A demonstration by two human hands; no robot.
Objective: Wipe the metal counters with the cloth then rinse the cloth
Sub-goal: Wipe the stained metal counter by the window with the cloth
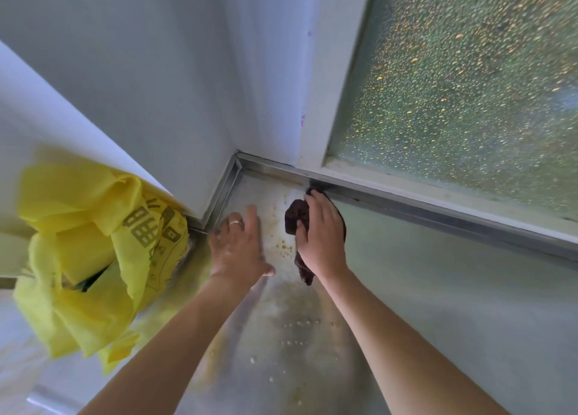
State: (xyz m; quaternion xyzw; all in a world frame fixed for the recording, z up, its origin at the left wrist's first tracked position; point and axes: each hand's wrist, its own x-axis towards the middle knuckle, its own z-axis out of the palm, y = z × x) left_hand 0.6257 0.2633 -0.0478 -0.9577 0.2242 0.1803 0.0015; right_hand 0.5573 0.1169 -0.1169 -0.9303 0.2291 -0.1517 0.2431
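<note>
We were in the far corner of the counter (438,289), where its raised metal rim meets the wall and the window frame (336,80). Our right hand (322,242) was closed over a dark cloth (295,216), pressing it flat on the metal close to the back rim, with one tail of the cloth trailing toward us under the wrist. Our left hand (239,245) lay open and flat on the counter just beside it, fingers spread, holding nothing and wearing a ring (235,223). A yellow bag (93,249) sat at the left edge.

We judged the wiping to be under way and far from done. Brownish specks lay between our two hands, and pale droplets (294,333) and a dull smear ran along the counter toward the near edge. The stretch to the right of the cloth looked cleaner, though we could not be sure it had been wiped. No sink or tap was in view, so the rinsing remained to be done.
</note>
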